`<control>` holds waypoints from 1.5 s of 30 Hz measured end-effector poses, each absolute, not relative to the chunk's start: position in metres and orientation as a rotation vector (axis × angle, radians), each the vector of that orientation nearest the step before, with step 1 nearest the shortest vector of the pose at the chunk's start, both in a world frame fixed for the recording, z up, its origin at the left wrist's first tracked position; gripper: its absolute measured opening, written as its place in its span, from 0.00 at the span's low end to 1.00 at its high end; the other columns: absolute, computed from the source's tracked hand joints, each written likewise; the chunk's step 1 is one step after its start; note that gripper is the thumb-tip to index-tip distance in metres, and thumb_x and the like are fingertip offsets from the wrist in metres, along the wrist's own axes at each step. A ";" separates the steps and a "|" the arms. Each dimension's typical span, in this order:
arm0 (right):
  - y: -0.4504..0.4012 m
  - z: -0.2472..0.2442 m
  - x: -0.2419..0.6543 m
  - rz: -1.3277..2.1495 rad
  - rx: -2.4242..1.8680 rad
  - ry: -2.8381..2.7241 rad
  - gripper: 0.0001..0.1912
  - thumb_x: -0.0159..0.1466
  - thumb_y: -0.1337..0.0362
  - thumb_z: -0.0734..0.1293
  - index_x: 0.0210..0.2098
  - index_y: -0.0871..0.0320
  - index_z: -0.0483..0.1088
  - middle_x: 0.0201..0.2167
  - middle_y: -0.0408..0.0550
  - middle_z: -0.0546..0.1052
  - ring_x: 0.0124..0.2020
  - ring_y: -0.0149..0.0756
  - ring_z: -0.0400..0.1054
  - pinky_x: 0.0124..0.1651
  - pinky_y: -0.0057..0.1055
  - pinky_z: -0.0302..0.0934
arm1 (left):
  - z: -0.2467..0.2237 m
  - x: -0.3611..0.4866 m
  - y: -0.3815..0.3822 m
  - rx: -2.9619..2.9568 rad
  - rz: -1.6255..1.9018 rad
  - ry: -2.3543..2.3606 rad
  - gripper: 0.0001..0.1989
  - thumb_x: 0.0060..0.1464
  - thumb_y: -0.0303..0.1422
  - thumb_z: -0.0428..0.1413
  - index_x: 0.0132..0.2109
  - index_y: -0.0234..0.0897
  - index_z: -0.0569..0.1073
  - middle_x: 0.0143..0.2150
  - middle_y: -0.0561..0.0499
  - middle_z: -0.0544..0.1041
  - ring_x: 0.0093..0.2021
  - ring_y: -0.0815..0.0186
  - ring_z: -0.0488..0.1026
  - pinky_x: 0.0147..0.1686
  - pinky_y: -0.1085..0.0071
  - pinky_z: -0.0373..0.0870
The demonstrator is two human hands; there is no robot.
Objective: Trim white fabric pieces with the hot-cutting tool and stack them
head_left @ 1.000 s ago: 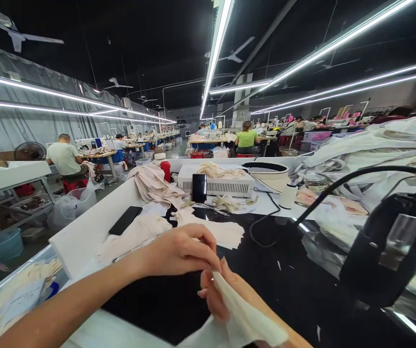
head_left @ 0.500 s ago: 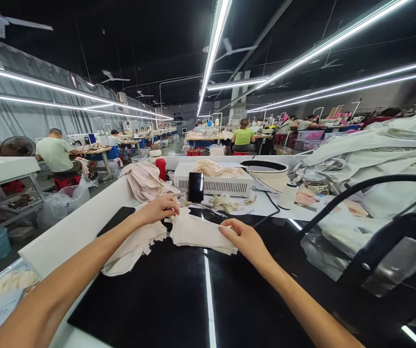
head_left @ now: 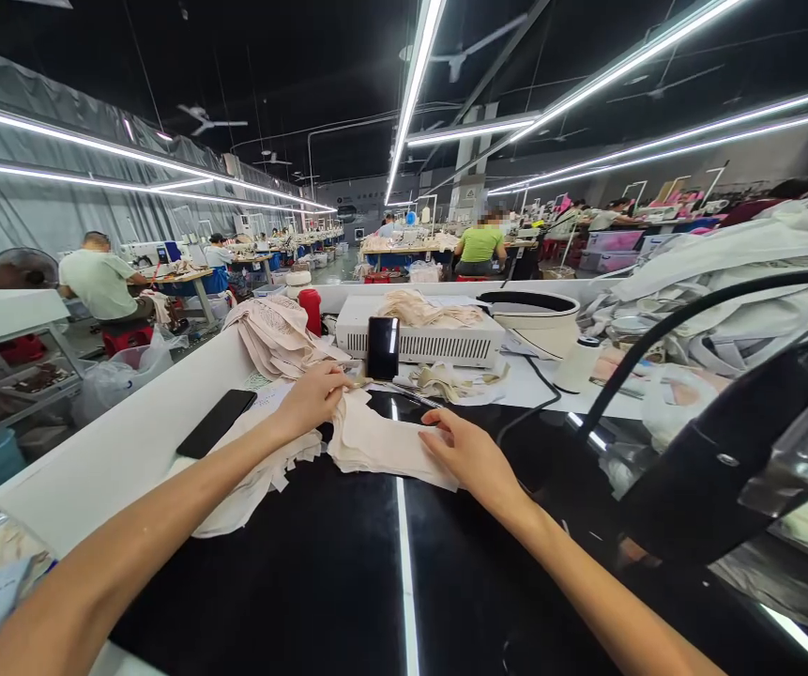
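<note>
A stack of cream fabric pieces lies on the glossy black work surface in front of me. My left hand is closed at the stack's upper left corner, thumb and fingers pinching the fabric there. My right hand rests at the right end of the stack, its fingers bent and a little apart, touching the top piece. Below my left forearm, a second pile of cream pieces is partly hidden.
Behind the stack stand an upright phone and a white vented box with cloth strips. A dark phone lies left. A thread cone, a black cable and a dark machine are right. Co-workers sit farther off.
My right hand's fingers have loosened and spread a little at the fabric's edge. My left hand has shifted slightly at the corner. The camera view has tilted and moved a little.
</note>
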State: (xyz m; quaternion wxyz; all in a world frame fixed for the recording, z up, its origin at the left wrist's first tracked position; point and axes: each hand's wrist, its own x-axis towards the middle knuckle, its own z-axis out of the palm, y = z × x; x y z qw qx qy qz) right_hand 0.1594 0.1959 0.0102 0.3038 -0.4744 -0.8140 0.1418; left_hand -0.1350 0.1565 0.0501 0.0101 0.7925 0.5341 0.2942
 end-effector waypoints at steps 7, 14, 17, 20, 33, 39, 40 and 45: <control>0.197 0.005 0.163 0.059 -1.200 -2.231 0.14 0.69 0.65 0.66 0.50 0.53 0.82 0.47 0.54 0.87 0.49 0.52 0.81 0.50 0.42 0.71 | 0.035 -0.100 0.146 2.501 0.548 1.583 0.17 0.73 0.33 0.60 0.64 0.38 0.81 0.70 0.39 0.77 0.73 0.50 0.71 0.76 0.53 0.63; 0.184 -0.004 0.171 -0.210 -1.034 -2.290 0.15 0.71 0.70 0.64 0.41 0.52 0.83 0.48 0.54 0.88 0.56 0.53 0.80 0.58 0.47 0.70 | 0.024 -0.107 0.132 2.341 0.440 1.820 0.27 0.79 0.42 0.51 0.78 0.41 0.67 0.80 0.36 0.65 0.80 0.44 0.61 0.76 0.42 0.62; 0.174 -0.006 0.172 -0.240 -0.963 -2.314 0.14 0.71 0.69 0.65 0.44 0.51 0.83 0.48 0.52 0.88 0.53 0.51 0.81 0.55 0.45 0.72 | 0.041 -0.124 0.118 2.313 0.505 1.922 0.23 0.80 0.39 0.50 0.74 0.43 0.71 0.76 0.42 0.72 0.76 0.53 0.68 0.75 0.55 0.65; 0.162 -0.008 0.171 -0.229 -0.898 -2.335 0.13 0.71 0.68 0.65 0.44 0.51 0.83 0.49 0.51 0.88 0.52 0.51 0.82 0.54 0.46 0.73 | 0.058 -0.154 0.095 2.202 0.529 2.151 0.16 0.79 0.36 0.52 0.65 0.38 0.78 0.64 0.40 0.80 0.66 0.52 0.76 0.70 0.53 0.70; 0.109 -0.006 0.141 -0.023 -0.649 -2.473 0.14 0.71 0.73 0.65 0.41 0.51 0.81 0.45 0.50 0.87 0.47 0.48 0.85 0.51 0.45 0.79 | 0.046 -0.208 0.041 1.749 0.467 2.472 0.19 0.74 0.41 0.64 0.65 0.37 0.76 0.63 0.41 0.78 0.57 0.53 0.80 0.56 0.50 0.82; 0.089 -0.002 0.136 0.091 -0.595 -2.518 0.14 0.71 0.75 0.65 0.42 0.51 0.80 0.44 0.50 0.86 0.46 0.47 0.85 0.51 0.44 0.78 | 0.042 -0.208 0.044 1.686 0.558 2.471 0.19 0.74 0.41 0.64 0.65 0.37 0.76 0.63 0.41 0.78 0.57 0.53 0.80 0.56 0.51 0.82; 0.086 -0.002 0.135 0.119 -0.591 -2.521 0.14 0.71 0.75 0.65 0.42 0.52 0.80 0.44 0.50 0.86 0.47 0.47 0.84 0.51 0.44 0.78 | 0.041 -0.207 0.043 1.677 0.570 2.476 0.19 0.74 0.41 0.63 0.64 0.37 0.76 0.63 0.41 0.78 0.57 0.53 0.80 0.56 0.51 0.82; 0.075 -0.005 0.130 0.199 -0.592 -2.545 0.15 0.69 0.78 0.66 0.42 0.52 0.80 0.45 0.49 0.86 0.47 0.45 0.84 0.54 0.44 0.77 | 0.042 -0.202 0.034 1.670 0.630 2.514 0.18 0.74 0.42 0.63 0.63 0.37 0.77 0.62 0.42 0.79 0.56 0.54 0.81 0.56 0.52 0.82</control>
